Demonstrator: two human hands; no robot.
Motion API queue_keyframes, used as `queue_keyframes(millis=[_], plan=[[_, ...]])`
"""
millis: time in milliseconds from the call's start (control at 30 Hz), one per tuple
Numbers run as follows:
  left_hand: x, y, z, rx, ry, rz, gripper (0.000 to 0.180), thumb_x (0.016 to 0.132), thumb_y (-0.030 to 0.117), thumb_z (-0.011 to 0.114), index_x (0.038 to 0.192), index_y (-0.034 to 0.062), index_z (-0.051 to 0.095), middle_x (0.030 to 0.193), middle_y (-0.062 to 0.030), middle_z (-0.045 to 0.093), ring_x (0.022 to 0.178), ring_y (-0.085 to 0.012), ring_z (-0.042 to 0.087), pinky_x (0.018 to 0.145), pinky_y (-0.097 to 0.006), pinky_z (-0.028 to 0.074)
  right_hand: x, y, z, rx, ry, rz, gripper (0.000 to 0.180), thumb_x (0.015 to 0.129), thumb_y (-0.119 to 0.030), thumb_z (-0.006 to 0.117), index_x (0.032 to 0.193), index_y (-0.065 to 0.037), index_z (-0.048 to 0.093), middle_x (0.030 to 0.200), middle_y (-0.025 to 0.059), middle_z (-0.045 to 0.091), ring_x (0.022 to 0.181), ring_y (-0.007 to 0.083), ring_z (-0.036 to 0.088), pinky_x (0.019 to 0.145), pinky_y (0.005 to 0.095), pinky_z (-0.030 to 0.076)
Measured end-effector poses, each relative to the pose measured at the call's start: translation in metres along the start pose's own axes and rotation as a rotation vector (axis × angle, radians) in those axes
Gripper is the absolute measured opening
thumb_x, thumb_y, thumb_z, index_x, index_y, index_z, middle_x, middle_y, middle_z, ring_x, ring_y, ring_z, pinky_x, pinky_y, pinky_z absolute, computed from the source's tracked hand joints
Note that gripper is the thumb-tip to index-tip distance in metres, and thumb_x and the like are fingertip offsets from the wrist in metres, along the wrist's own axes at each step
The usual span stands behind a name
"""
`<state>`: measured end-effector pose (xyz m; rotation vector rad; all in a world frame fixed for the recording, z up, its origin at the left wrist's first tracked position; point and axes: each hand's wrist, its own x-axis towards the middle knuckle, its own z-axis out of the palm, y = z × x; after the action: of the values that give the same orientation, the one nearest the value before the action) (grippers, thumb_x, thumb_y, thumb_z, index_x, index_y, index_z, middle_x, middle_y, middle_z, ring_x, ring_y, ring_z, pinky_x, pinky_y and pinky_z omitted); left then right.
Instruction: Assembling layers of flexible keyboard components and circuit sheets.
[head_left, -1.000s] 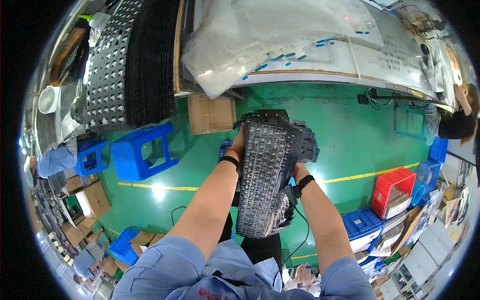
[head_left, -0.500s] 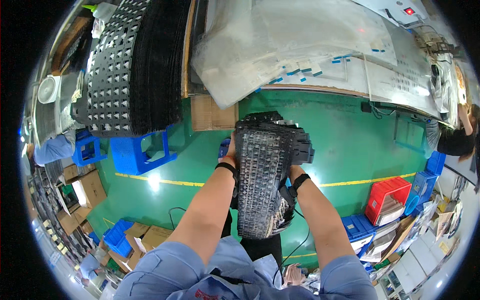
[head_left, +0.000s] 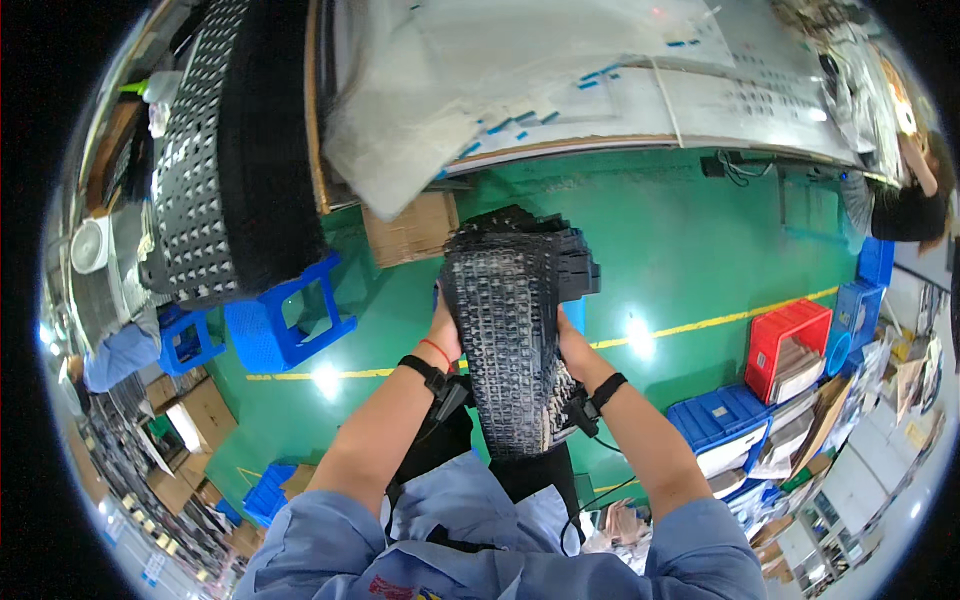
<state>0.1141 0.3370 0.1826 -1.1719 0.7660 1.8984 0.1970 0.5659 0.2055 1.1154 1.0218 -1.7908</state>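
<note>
In front of my body I carry a thick stack of thin black slotted plastic sheets (head_left: 505,340), upright and long from front to back. Rows of small cut-outs cover its top face, and the layers fan out unevenly at the far right and near right. My left hand (head_left: 443,328) presses on the stack's left side, closed against it, with its fingertips hidden. Gripping the right side is my right hand (head_left: 578,352), its fingers tucked under or behind the layers. Black bands with small devices circle both wrists.
A larger pile of similar black sheets (head_left: 205,150) rests at the far left, above a blue stool (head_left: 275,325). Beyond lies a worktable with clear plastic film (head_left: 450,90). A cardboard box (head_left: 410,228) stands under its edge. Red (head_left: 790,345) and blue crates line the right; a person sits far right.
The whole view has swung, so table and black pile sit farther left. The stack stays between my hands, appearing slightly higher and more to the left.
</note>
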Motion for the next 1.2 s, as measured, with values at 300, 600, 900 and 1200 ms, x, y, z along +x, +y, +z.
queue_keyframes(millis=[300, 600, 900, 1200], plan=[[-0.058, -0.047, 0.025, 0.083, -0.019, -0.109, 0.068, 0.097, 0.061, 0.025, 0.131, 0.0085, 0.053, 0.128, -0.0129, 0.057, 0.115, -0.0307, 0.055, 0.102, -0.048, 0.041, 0.038, 0.057, -0.045, -0.114, -0.006, -0.156, 0.085, 0.094, -0.067, 0.021, 0.151, -0.004, 0.015, 0.157, 0.0163, 0.016, 0.145, 0.03, 0.013, 0.117, 0.0404, 0.013], [0.012, -0.069, -0.086, 0.141, -0.053, -0.106, 0.039, 0.1, 0.026, 0.039, 0.125, 0.0021, 0.057, 0.118, -0.014, 0.064, 0.103, -0.0288, 0.061, 0.089, -0.043, 0.05, 0.012, 0.046, -0.037, -0.185, 0.034, 0.045, 0.094, 0.088, -0.076, 0.022, 0.152, -0.008, 0.014, 0.158, 0.0139, 0.011, 0.146, 0.0317, 0.01, 0.116, 0.0441, 0.012], [0.039, -0.085, -0.116, -0.371, -0.022, -0.164, 0.042, 0.101, 0.031, 0.037, 0.127, 0.0032, 0.055, 0.129, -0.0156, 0.056, 0.112, -0.0315, 0.056, 0.097, -0.047, 0.047, 0.033, 0.062, -0.047, -0.3, 0.038, 0.147, 0.094, 0.087, -0.077, 0.025, 0.153, -0.013, 0.005, 0.159, 0.0122, 0.007, 0.146, 0.0289, 0.007, 0.115, 0.0461, 0.013], [0.042, -0.075, -0.13, 0.02, -0.009, -0.171, 0.047, 0.102, 0.036, 0.034, 0.131, 0.0041, 0.052, 0.128, -0.0118, 0.058, 0.107, -0.0277, 0.059, 0.091, -0.04, 0.05, 0.024, 0.08, -0.026, -0.234, 0.064, 0.098, 0.091, 0.087, -0.076, 0.026, 0.154, -0.017, 0.006, 0.16, 0.0103, 0.005, 0.146, 0.0301, 0.006, 0.115, 0.0493, 0.012]])
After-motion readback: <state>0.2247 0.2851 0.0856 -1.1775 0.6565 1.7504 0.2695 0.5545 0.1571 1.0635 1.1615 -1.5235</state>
